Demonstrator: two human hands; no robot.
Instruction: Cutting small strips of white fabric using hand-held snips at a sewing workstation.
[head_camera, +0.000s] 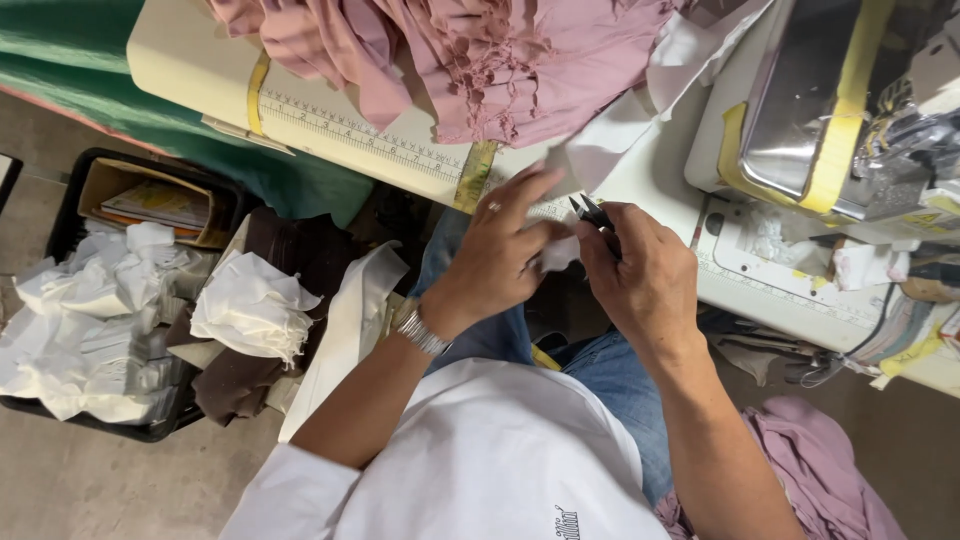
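My left hand (500, 250), with a ring and a metal wristwatch, pinches a small piece of white fabric (560, 252) in front of my lap. My right hand (640, 275) is closed around small black thread snips (592, 212), whose blades point up right beside the white piece. A larger white fabric strip (620, 135) runs up from my hands onto the sewing table (180, 60). A pile of dusty pink cloth (500, 60) lies on the table above my hands.
A sewing machine (840, 110) with yellow tape stands at the right. A black crate (70, 230) of white fabric scraps sits on the floor at left, beside brown and white cloth pieces (255, 310). More pink cloth (820, 470) lies at the lower right. Green cloth (70, 60) hangs at upper left.
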